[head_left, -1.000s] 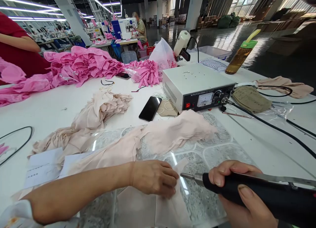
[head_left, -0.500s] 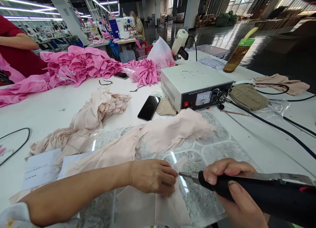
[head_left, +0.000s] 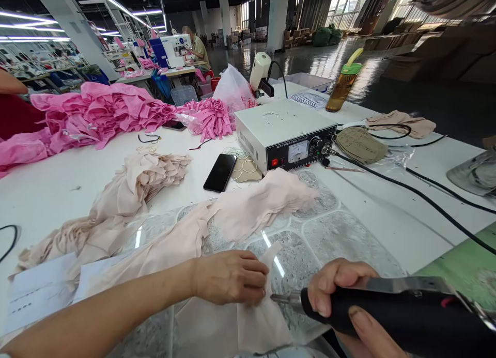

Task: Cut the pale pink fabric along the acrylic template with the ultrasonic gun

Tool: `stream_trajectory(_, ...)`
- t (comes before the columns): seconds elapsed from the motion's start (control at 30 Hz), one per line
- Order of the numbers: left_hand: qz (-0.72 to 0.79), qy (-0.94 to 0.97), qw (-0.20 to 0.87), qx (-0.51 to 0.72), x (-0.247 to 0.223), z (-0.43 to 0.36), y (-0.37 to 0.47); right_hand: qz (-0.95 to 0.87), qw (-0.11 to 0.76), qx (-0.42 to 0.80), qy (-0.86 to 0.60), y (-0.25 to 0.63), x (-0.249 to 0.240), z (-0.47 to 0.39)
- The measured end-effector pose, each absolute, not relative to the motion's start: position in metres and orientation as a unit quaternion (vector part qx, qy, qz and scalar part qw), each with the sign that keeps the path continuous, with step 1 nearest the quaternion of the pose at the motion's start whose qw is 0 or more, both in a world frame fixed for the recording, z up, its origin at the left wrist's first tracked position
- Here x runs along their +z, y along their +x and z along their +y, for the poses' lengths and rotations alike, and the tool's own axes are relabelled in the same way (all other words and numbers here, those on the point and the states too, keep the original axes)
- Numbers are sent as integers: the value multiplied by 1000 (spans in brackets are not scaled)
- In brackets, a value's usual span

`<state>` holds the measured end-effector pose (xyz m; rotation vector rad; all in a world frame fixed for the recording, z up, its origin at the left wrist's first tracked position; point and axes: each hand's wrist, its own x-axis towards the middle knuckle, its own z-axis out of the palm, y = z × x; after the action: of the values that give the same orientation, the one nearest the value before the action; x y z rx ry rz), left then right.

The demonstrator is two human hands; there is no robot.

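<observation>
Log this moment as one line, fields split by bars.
left hand: on pale fabric | right hand: gripping black tool | tip: by fabric's edge, contact unclear | phone: left of box

Ceiling tubes (head_left: 147, 12) and far windows (head_left: 349, 4) shone brightly; glare streaked the dark floor (head_left: 391, 99); wide-angle distortion stretched the edges.

Just one head cam, pointing forward and down: left hand (head_left: 230, 278) and right hand (head_left: 343, 283) real close, this side of the metered control box (head_left: 284, 133), workshop floor (head_left: 362, 79) way behind it.
</observation>
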<state>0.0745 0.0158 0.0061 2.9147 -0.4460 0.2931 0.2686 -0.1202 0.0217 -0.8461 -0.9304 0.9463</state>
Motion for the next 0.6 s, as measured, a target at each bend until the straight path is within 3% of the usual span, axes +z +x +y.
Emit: stream_trajectory(0.6, -123, 983, 84, 107, 7, 9, 74, -439, 689, 428, -387, 271, 14, -133)
